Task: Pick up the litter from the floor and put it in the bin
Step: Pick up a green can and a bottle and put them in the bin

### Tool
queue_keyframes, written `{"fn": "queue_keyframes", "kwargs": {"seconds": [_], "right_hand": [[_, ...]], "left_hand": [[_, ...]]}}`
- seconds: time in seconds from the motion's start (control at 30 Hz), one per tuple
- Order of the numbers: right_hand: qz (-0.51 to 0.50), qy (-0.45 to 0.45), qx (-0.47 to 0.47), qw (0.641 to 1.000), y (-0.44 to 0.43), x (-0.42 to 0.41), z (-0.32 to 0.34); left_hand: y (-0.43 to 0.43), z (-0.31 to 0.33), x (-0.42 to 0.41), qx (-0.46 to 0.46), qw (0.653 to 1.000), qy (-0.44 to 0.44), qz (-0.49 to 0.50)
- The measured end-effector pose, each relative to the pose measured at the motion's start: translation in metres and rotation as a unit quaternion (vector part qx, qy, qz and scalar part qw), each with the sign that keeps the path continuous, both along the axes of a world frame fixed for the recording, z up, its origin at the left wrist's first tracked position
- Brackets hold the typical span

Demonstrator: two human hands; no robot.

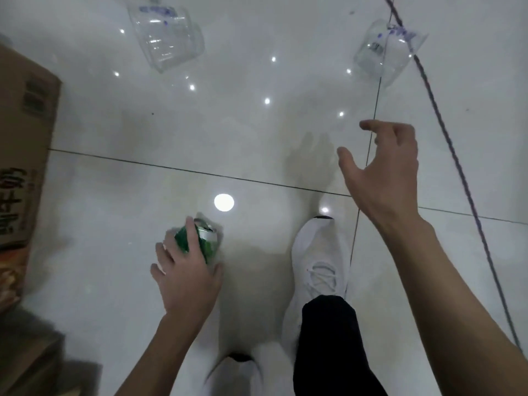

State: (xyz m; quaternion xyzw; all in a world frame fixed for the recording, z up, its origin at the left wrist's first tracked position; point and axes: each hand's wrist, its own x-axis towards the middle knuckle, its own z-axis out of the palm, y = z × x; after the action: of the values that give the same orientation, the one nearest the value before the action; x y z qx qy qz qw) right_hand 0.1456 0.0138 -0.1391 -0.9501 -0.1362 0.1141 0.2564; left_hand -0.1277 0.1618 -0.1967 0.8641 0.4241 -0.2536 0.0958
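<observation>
on the glossy white tiled floor point(143, 132) lie two clear plastic containers, both on their sides: one point(167, 38) at the top left, the other point(385, 51) at the top right, well apart from each other. each carries blue printing, too blurred to read. one green can point(205, 241) with a silver top is low at the centre left, and the left hand point(187, 275) is clamped around it, fingers point(193, 234) wrapped over its side and thumb at its lower edge. the right hand point(383, 172) hangs above the floor with fingers and thumb spread apart, holding nothing, nearer to the right container than the left one. two white shoes show: one point(320, 264) planted between the hands with a black trouser leg point(328, 344) above it, the other point(234, 372) only partly seen at the bottom edge. a brown cardboard box point(25, 144) stands along the left edge with dark printed characters on its side that cannot be made out. one thin purple cord point(445, 132) runs diagonally down the right side, crossing over the right container. dark grout lines divide the tiles, and ceiling lights reflect as bright spots.
</observation>
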Motion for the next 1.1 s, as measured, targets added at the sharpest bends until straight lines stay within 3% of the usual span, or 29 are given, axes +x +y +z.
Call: {"fn": "queue_keyframes", "kwargs": {"seconds": [0.2, 0.47, 0.6, 0.93, 1.1], "right_hand": [[0.007, -0.020, 0.009, 1.000, 0.018, 0.031, -0.043], [0.006, -0.083, 0.000, 0.997, 0.040, 0.103, -0.046], [0.011, -0.127, -0.047, 0.991, 0.053, 0.149, -0.044], [0.045, -0.047, -0.188, 0.980, 0.066, 0.209, -0.070], [0.043, -0.063, -0.222, 0.972, 0.060, 0.207, -0.081]], "left_hand": [[0.023, -0.017, 0.043, 0.007, 0.997, -0.080, 0.015], [0.064, 0.000, 0.166, 0.037, 0.986, -0.162, -0.024], [0.076, 0.002, 0.227, 0.048, 0.978, -0.199, -0.053], [0.082, -0.001, 0.310, 0.020, 0.963, -0.252, -0.096], [0.075, -0.003, 0.319, 0.003, 0.962, -0.248, -0.110]]}}
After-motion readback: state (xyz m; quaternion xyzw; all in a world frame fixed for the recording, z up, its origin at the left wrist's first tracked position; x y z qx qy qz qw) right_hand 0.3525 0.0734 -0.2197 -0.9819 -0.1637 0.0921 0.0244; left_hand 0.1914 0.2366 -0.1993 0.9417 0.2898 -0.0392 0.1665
